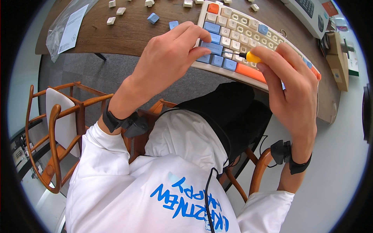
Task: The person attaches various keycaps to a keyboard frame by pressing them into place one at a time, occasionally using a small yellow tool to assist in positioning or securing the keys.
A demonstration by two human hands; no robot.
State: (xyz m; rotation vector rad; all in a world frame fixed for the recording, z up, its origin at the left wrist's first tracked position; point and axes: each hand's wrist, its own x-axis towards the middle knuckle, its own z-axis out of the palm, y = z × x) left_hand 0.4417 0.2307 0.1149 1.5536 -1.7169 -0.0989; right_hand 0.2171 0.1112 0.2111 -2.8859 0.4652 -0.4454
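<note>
On the left of the counter lie a clear plastic bag and loose keycaps. The left hand's thumb and forefinger touch blue keys at the left end of the mechanical keyboard; whether they grip one, I cannot tell. The right hand's fingers grip a yellow-handled screwdriver, shaft pointing left over the keys.
</note>
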